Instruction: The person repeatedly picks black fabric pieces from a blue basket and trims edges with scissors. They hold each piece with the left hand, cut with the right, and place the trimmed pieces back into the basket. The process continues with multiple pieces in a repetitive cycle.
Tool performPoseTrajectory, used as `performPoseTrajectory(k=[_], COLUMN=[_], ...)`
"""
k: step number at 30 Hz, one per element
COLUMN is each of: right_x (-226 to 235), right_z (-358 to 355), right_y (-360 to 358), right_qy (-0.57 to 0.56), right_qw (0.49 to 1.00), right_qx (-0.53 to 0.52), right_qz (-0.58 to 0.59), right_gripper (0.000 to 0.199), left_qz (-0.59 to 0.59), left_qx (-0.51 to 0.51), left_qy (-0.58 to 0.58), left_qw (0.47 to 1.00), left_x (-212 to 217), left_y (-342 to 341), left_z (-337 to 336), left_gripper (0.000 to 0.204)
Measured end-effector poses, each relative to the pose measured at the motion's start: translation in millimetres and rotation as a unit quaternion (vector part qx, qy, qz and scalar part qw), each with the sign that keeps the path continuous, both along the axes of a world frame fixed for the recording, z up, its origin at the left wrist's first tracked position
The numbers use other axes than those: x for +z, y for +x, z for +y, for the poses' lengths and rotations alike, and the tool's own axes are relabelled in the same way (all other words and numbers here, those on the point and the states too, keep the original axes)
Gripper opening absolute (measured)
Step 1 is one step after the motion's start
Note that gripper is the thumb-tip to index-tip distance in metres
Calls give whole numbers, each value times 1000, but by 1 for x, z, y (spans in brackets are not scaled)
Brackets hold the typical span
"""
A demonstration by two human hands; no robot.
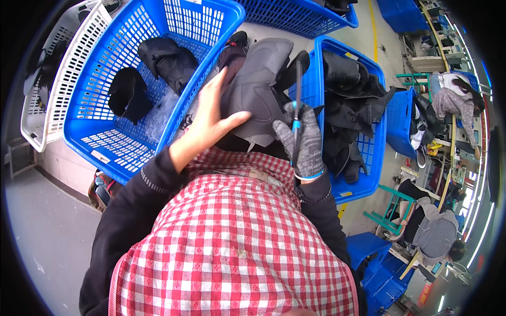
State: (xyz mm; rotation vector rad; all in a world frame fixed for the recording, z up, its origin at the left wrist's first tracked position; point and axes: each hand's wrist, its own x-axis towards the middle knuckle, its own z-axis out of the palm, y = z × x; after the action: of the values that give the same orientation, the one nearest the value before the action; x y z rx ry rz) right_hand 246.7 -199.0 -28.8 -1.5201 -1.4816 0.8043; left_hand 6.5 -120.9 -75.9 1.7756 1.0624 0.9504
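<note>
A worker in a red-and-white checked apron [221, 237] spreads a bare left hand [211, 118], thumb wide of the fingers, at the left edge of a black padded piece [258, 89], while the gloved right hand [303, 137] closes around a slim tool [297, 121] banded in blue. The piece lies beyond the apron's upper edge, between the right rim of one blue basket [78, 124] and the left rim of another blue basket [367, 150] heaped with black pieces [348, 116]; what supports it is hidden. The tool's dark shaft points away from the body, past the piece's right edge. With the left hand so open, the piece could shift under a push, and a tool slipping leftward could mark the padding or catch the uncovered thumb; whether its tip is sharp cannot be told.
</note>
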Motion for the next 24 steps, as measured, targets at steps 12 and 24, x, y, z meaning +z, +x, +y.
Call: performPoseTrajectory(k=[12,24], right_x=[41,32], right_z=[-19,-82], right_y=[-47,22], right_qy=[-186,-271], right_qw=[649,884], right_qx=[17,149], right_qz=[737,351], right_gripper=[32,55], left_qz=[-281,45], left_qx=[-23,-107], left_qy=[-131,-57], left_qw=[950,992], left_x=[126,60], left_y=[-7,0], left_z=[13,105], left_gripper=[38,44])
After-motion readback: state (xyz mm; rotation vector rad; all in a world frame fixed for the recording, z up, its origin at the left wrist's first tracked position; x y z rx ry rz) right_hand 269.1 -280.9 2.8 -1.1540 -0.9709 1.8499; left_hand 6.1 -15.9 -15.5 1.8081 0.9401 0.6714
